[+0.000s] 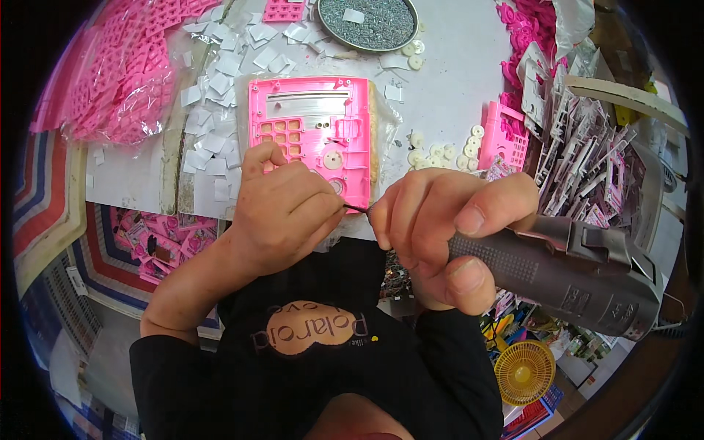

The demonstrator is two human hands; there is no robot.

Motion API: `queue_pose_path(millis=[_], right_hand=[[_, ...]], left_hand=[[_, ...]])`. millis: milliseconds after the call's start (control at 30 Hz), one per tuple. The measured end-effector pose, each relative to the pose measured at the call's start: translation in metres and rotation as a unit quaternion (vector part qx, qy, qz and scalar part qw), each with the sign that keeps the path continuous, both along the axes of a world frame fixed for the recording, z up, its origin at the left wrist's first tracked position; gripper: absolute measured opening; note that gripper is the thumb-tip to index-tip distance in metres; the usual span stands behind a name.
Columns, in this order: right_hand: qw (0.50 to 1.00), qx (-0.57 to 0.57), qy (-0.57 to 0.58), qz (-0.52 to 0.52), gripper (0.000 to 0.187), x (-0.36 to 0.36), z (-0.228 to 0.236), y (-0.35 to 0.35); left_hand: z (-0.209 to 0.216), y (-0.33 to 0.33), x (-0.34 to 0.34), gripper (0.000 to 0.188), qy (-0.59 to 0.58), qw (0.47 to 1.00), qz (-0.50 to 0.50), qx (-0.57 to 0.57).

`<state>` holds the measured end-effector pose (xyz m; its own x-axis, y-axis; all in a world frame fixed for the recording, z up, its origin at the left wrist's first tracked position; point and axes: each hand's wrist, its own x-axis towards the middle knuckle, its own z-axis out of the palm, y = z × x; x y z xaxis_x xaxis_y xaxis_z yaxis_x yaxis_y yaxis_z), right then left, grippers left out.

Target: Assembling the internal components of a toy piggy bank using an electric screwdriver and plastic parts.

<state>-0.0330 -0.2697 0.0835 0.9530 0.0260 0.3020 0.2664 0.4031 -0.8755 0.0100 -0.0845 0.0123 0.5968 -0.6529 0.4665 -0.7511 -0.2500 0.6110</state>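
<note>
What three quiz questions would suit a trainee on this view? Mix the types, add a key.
1. Multiple choice: which hand holds the dark power tool?
A) Left
B) Right
C) Both

2. True or false: the round tray stands beyond the pink casing, farther from the person.

3. Fill in: the basket at the lower right of the picture is ____ in colour.

Key:
1. B, the right hand
2. True
3. Yellow
</note>
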Motion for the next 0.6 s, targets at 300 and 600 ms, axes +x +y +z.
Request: queue_pose_path(millis=[300, 600], right_hand=[[0.997, 0.042, -0.044, -0.039, 0.035, 0.008, -0.016, -0.023], [0.998, -0.001, -0.025, -0.063, 0.035, 0.015, -0.028, -0.018]], left_hand=[[-0.011, 0.007, 0.027, 0.022, -0.066, 0.992, -0.027, 0.102], [-0.019, 0.000, 0.031, 0.024, -0.162, 0.968, -0.075, 0.176]])
